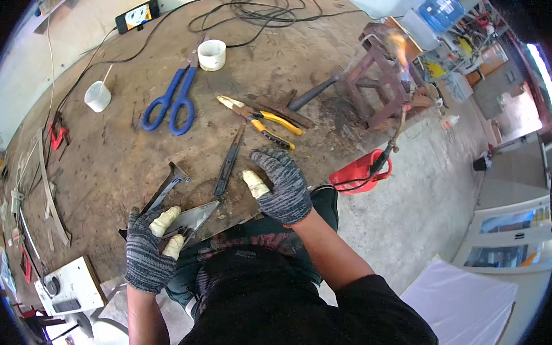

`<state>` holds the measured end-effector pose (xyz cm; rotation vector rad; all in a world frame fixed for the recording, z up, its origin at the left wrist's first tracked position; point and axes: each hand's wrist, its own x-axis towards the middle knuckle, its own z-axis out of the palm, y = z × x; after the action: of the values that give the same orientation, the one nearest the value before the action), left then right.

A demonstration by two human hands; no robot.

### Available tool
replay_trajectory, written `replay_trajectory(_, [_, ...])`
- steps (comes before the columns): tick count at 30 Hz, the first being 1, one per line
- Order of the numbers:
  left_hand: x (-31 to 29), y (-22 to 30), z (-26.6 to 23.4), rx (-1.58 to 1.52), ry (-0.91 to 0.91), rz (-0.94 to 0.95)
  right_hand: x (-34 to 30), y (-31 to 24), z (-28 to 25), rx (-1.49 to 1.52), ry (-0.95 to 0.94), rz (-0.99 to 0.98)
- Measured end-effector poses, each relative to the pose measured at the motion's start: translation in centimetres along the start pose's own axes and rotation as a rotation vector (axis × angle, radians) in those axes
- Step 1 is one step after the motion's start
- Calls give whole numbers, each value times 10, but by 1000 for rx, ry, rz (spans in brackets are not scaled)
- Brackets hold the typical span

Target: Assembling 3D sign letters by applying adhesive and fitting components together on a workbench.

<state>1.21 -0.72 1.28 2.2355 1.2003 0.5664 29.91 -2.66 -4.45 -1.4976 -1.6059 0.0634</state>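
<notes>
Both my hands wear grey-striped knit gloves with pale wrapping on some fingertips. At the table's near edge, my left hand [151, 253] is closed on a thin, angled grey metal piece [197, 218]. A narrow dark metal arm [163, 188] with a hooked end reaches up beside it; I cannot tell whether the two are joined. My right hand [281, 188] hovers by the near edge, thumb apart from slightly curled fingers, holding nothing visible. Just left of it lies a dark utility knife [229, 162]. Yellow-handled pliers [260, 118] rest beyond, beside a hammer [311, 96].
Blue-handled scissors [172, 108] lie near two white cups [211, 55]. At right, a torch [406, 79] burns with an orange flame beside a metal stand [374, 84]. Its hose runs toward a red container [363, 172]. Coiled black cable [259, 12] covers the far edge.
</notes>
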Motion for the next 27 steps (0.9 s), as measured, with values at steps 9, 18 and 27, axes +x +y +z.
replay_trajectory(9, [0, 0, -1, 47, -40, -15, -1, 5, 1, -33, 24, -52])
replay_trajectory(18, [-3, -1, 1, 36, -8, -26, -4, 5, 3, -22, 25, -21])
replay_trajectory(27, [2, -3, 3, -13, -2, 12, -6, 14, 1, 4, -7, -47])
